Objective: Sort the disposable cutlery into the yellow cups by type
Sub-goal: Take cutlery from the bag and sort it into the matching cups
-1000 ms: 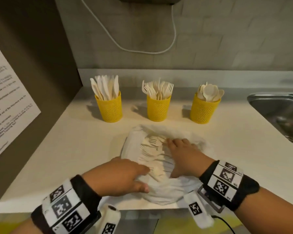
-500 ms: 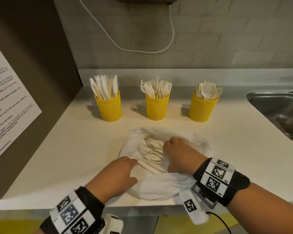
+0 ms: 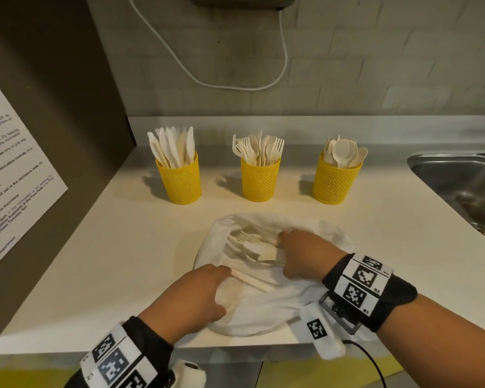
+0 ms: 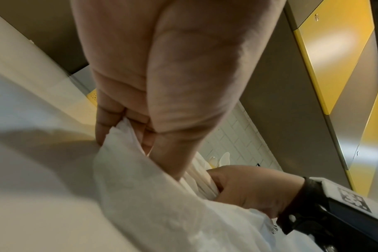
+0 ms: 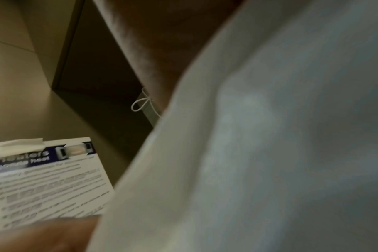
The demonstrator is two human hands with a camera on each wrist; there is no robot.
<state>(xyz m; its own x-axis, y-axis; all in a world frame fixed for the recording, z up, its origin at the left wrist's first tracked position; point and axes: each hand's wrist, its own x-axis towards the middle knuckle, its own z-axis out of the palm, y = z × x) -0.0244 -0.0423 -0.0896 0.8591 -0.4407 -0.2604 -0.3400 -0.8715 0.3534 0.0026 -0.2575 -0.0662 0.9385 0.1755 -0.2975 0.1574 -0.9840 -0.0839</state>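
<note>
Three yellow mesh cups stand in a row at the back of the counter: the knife cup (image 3: 180, 180), the fork cup (image 3: 259, 179) and the spoon cup (image 3: 335, 181). A white plastic bag (image 3: 266, 306) lies open near the front edge with loose cream forks (image 3: 247, 243) and handles inside. My left hand (image 3: 199, 295) grips the bag's left rim; in the left wrist view its fingers (image 4: 110, 122) pinch the plastic (image 4: 162, 204). My right hand (image 3: 300, 254) is inside the bag with its fingers curled around a bundle of cutlery (image 3: 266, 254). The bag (image 5: 270, 136) fills the right wrist view.
A steel sink (image 3: 465, 186) is sunk into the counter at the right. A dark side panel with a printed notice (image 3: 9, 191) closes off the left. A white cable (image 3: 235, 85) hangs on the tiled wall behind the cups.
My left hand slid back along the bag's left rim toward the front edge. My right hand closed around a bunch of cutlery and drew it toward me.
</note>
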